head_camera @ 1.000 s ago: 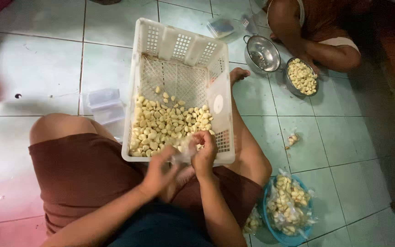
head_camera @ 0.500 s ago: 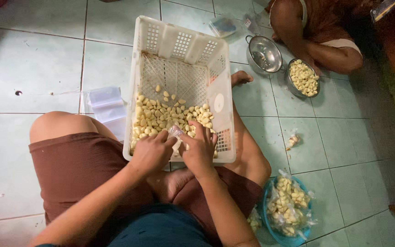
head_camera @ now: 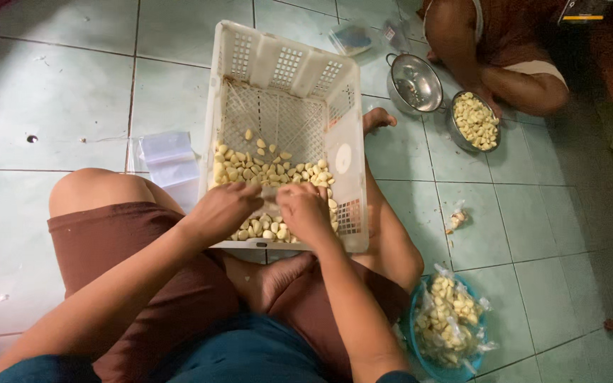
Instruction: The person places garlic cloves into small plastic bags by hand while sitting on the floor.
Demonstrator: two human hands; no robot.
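The peeled pale garlic cloves nearest the body are covered by both hands, what the fingers pinch is too small to be told, and the seated co-worker is cut off by the top edge.

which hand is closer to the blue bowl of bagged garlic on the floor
Right. The right hand is over the crate, up and left of the blue bowl; the left hand is farther left.
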